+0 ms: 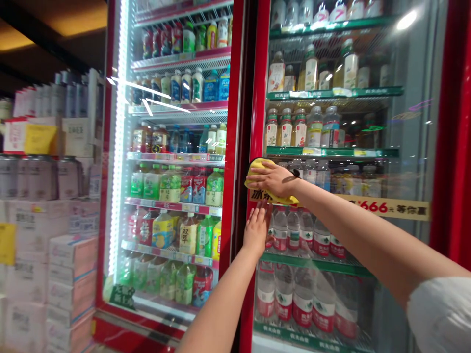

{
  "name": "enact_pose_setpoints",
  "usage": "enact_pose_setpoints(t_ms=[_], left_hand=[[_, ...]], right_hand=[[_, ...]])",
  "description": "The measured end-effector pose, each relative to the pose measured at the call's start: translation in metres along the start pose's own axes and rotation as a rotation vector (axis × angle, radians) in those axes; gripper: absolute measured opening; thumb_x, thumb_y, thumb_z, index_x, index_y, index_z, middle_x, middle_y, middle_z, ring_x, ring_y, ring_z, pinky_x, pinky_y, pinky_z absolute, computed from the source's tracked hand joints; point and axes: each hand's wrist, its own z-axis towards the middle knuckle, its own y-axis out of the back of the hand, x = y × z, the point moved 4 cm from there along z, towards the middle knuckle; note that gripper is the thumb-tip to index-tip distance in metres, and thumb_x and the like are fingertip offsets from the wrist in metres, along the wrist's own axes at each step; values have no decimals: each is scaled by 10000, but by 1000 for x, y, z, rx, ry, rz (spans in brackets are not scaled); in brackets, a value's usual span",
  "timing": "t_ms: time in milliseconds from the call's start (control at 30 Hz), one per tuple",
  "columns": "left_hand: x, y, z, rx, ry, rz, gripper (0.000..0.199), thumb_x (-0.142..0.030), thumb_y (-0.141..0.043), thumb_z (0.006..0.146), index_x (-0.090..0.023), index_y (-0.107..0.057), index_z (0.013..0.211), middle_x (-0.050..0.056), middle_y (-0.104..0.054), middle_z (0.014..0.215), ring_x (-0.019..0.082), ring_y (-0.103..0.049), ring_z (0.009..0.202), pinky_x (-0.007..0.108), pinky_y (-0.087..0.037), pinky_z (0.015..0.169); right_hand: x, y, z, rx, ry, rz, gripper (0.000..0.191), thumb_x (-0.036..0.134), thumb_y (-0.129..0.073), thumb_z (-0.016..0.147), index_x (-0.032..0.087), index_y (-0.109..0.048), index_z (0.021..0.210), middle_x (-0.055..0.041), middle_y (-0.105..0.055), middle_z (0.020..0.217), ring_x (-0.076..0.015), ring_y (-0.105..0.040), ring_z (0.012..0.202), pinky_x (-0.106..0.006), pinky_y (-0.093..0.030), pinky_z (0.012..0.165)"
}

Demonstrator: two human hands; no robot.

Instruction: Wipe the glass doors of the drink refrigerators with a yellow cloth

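Note:
A yellow cleaning cloth (260, 169) lies against the red frame and glass of the right-hand drinks fridge. My right hand (274, 177) presses it there, palm down, with its fingers reaching over the cloth toward the left edge of the door. Just below, my left hand (256, 228) rests on the red door frame (259, 98), fingers stretched upward and holding nothing. A beige printed strip (382, 208) with red and black lettering runs across the glass; part of it is hidden behind my right forearm and the cloth.
Behind the glass are several rows of bottles (303, 299) on green-edged shelves. To the left stands a second lit, red-framed fridge (235, 122) full of drinks. Stacked cartons (71, 260) and canisters stand at the far left.

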Motion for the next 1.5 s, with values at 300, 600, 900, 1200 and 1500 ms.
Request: enact_pose_setpoints(t_ms=[300, 600, 900, 1200, 1500], left_hand=[[5, -5, -1, -38, -16, -21, 919, -315, -763, 842, -201, -277, 1615, 180, -345, 1659, 293, -312, 1545, 459, -378, 1224], [2, -3, -1, -51, -65, 44, 741, -69, -645, 829, -206, -419, 1522, 154, -278, 1686, 260, -214, 1570, 487, -329, 1253], [-3, 3, -1, -66, -88, 65, 980, -40, -827, 658, -138, -371, 1520, 222, -261, 1681, 287, -170, 1584, 487, -289, 1269], [-3, 4, 3, -96, -90, 122, 1235, -315, -950, 629, -163, -215, 1610, 226, -250, 1681, 295, -172, 1581, 474, -283, 1265], [-14, 13, 8, -110, -59, 107, 1240, -338, -898, 698, -159, -110, 1639, 225, -214, 1694, 332, -163, 1582, 505, -265, 1266]], right_hand=[[-16, 8, 5, -54, -72, 1, 501, 238, -391, 1017, 349, -532, 1485, 42, -463, 1605, -252, -338, 1530, -556, -203, 1274], [-24, 16, -22, -215, -470, -39, 623, 230, -396, 1005, 300, -313, 1619, -33, -338, 1675, -354, -218, 1568, -676, -120, 1251], [-5, 18, -42, -31, -302, -18, 542, 198, -378, 1026, 336, -453, 1545, 33, -376, 1654, -270, -273, 1556, -566, -170, 1274], [-6, 14, -78, -124, -387, -26, 516, 246, -381, 1038, 341, -462, 1539, 23, -408, 1640, -268, -315, 1539, -567, -171, 1266], [26, 2, -155, -46, -552, -83, 669, 207, -434, 980, 345, -290, 1619, 4, -309, 1681, -313, -255, 1561, -612, -173, 1254]])
